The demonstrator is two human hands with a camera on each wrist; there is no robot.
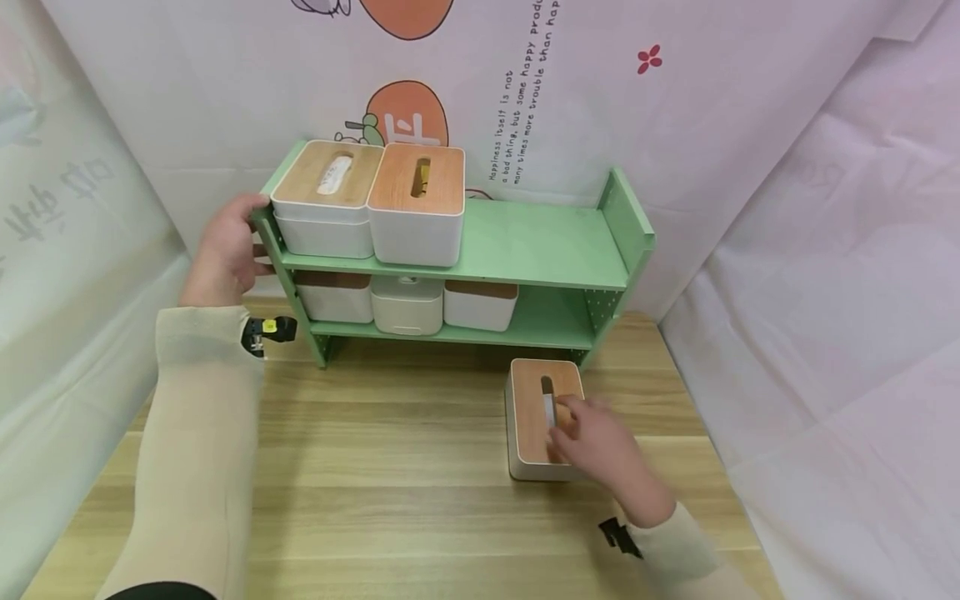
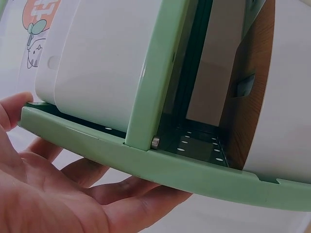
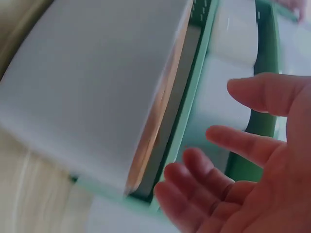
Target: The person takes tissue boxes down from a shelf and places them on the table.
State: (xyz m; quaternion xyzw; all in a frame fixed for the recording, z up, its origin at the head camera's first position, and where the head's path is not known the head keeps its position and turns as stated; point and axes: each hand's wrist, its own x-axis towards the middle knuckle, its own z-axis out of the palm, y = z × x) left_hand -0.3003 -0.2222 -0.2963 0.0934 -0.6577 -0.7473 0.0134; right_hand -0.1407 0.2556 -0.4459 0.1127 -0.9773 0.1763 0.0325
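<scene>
White cloth (image 1: 585, 125) hangs at the back, with black words (image 1: 525, 96) that say "Happiness itself is not a bad thing". Left hand (image 1: 227, 243) fingers hold the side of a green two-level shelf (image 1: 540, 242). Right hand (image 1: 602, 437) fingers are loosely bent, holding nothing, over a white box with a brown wooden lid (image 1: 529, 429) on the wood-grain counter (image 1: 390, 467), by the shelf's right end.

A pair of long cream sleeves (image 1: 195, 450) was worn. By the left cuff (image 1: 198, 333), a small black device (image 1: 281, 329) was marked in yellow; black material (image 1: 620, 537) was fixed by the right cuff (image 1: 675, 546).
</scene>
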